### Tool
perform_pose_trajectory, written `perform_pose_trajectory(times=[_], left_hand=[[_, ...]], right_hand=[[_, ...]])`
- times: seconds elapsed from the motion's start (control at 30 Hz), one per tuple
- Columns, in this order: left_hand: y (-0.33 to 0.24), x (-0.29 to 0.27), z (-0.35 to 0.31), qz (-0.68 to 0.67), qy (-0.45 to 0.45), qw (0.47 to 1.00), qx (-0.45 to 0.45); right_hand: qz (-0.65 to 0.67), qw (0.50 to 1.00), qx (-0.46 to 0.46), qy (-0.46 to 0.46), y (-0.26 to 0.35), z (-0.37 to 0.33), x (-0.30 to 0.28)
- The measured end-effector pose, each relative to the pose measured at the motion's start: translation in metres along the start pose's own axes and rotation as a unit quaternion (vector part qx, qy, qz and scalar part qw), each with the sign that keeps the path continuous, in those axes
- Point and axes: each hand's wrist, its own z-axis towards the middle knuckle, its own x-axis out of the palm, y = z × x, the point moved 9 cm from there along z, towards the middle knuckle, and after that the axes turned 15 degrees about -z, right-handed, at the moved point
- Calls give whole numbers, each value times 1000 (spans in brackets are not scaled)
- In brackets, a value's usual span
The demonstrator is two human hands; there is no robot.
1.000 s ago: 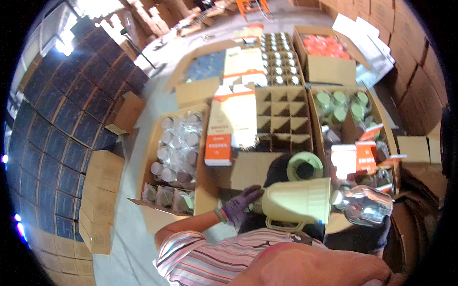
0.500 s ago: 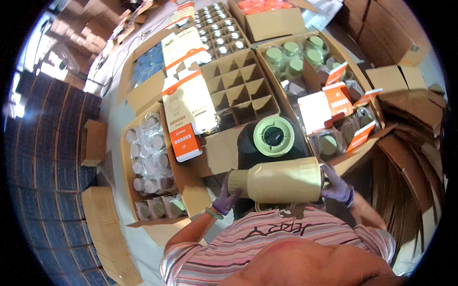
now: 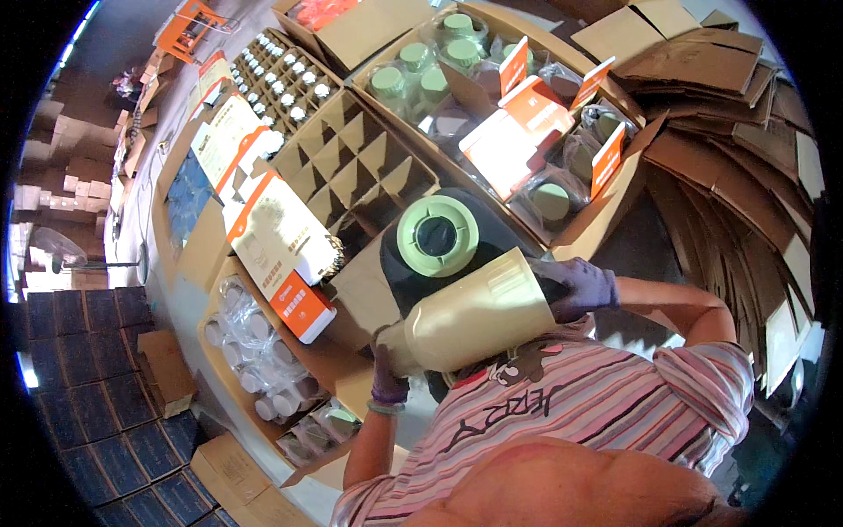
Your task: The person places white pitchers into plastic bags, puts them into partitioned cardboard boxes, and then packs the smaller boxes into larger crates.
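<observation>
A cream thermos flask [image 3: 479, 312] lies sideways in front of my chest, its narrower capped end to the left and its wide end tilted up to the right. My left hand [image 3: 389, 369], in a purple glove, is closed round the narrow end. My right hand [image 3: 575, 288], gloved too, grips the wide end; some of its fingers are hidden. Just beyond the flask stands a pale green round piece [image 3: 408, 241] with a dark round centre, resting on something black. Its lower part cannot be seen.
Beyond is a cardboard box with divider cells [image 3: 356, 162]. White and orange cartons [image 3: 279, 250] lie along its left side. To the right, an open box [image 3: 606, 235] holds bagged green-capped flasks; flattened cardboard [image 3: 729, 237] is stacked farther right. Dark boxes [image 3: 97, 351] are piled left.
My view has turned, so the boxes appear shifted left. The flask has gone from nearly level to tilted, its wide end higher. Both hands still hold it; my right hand reaches farther round the wide end.
</observation>
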Motion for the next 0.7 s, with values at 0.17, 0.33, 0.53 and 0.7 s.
perform_pose_trajectory(times=[0.17,0.33,0.53,0.7], left_hand=[[-18,43,-19,47,39,996,70],[-23,7,-20,35,0,997,71],[-11,-25,-14,-269,57,961,7],[-8,-61,5,-206,24,972,107]], right_hand=[[68,994,46,71,11,21,4],[52,997,-20,44,13,32,34],[11,982,-182,-54,84,99,-68],[-435,876,-182,-103,89,180,-50]])
